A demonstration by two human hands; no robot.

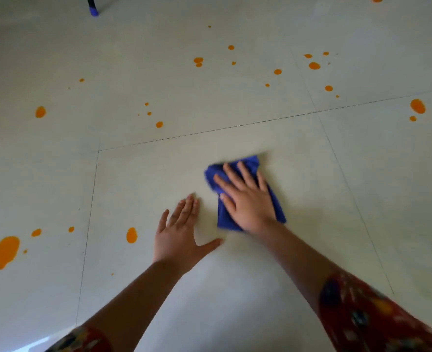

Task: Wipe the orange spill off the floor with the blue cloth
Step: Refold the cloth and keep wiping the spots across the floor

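A folded blue cloth (250,163) lies flat on the pale tiled floor (235,288) near the middle of the view. My right hand (245,199) presses down on top of it with the fingers spread, and the cloth looks blurred at its far edge. My left hand (179,235) rests flat on the bare tile just left of the cloth, fingers apart, holding nothing. Orange spill drops are scattered over the floor: a large puddle (3,252) at the far left, a drop (131,235) left of my left hand, and several more (314,65) farther away.
A dark furniture leg with a blue foot (92,8) stands at the top left. Tile joints run across the floor around the tile under my hands. A big orange drop (417,106) sits at the right edge.
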